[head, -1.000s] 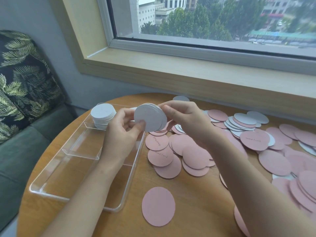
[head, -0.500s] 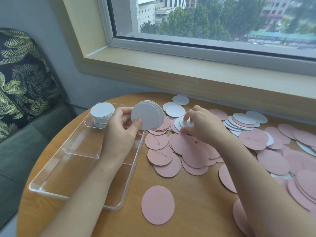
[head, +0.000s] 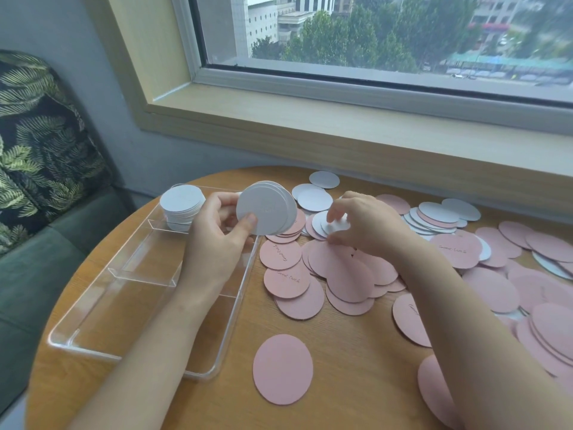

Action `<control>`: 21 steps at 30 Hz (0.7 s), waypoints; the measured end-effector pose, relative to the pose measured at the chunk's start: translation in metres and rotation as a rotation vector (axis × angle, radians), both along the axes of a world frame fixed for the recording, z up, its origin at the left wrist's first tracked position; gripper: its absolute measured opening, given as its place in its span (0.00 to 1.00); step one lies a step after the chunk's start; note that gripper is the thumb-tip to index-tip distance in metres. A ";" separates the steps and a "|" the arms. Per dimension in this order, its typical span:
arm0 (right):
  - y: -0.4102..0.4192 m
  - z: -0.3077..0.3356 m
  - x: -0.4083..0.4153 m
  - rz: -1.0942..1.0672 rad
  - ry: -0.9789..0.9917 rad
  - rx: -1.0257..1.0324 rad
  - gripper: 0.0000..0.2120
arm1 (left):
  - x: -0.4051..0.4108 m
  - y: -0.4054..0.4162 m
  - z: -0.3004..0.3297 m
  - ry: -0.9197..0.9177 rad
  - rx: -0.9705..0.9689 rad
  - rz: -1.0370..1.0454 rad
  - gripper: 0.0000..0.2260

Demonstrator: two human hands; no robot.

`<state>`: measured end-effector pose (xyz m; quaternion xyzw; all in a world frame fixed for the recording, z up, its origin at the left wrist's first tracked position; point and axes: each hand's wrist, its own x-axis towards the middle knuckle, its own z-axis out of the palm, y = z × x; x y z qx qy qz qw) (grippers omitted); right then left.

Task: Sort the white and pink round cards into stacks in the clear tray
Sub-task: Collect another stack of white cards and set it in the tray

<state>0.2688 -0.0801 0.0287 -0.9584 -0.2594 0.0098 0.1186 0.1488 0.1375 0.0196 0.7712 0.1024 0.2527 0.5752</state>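
My left hand (head: 217,240) grips a small stack of white round cards (head: 266,209) upright over the right wall of the clear tray (head: 130,305). A taller stack of white cards (head: 181,206) stands in the tray's far compartment; the other compartments hold nothing. My right hand (head: 362,225) reaches down onto the pile and pinches the edge of a white card (head: 328,223) lying among pink ones. Pink cards (head: 341,268) and white cards (head: 313,198) are scattered over the round wooden table (head: 356,383). One pink card (head: 282,369) lies alone near me.
A window sill (head: 341,125) runs just behind the table. A green sofa with a leaf-print cushion (head: 40,144) stands to the left. More mixed cards (head: 440,215) pile up at the right side of the table.
My right hand left the held stack, dropped to the pile on the table and took hold of a white card. My left hand kept the stack and shifted slightly left.
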 end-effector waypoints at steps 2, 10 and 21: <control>-0.003 0.004 0.001 -0.020 0.031 0.025 0.11 | 0.000 0.000 -0.001 0.007 0.015 -0.001 0.10; -0.007 0.017 0.001 -0.133 -0.173 0.267 0.08 | 0.000 0.001 -0.001 0.030 0.025 -0.043 0.12; 0.019 0.022 -0.021 0.078 0.213 0.892 0.05 | -0.002 -0.004 0.002 0.013 -0.033 -0.120 0.10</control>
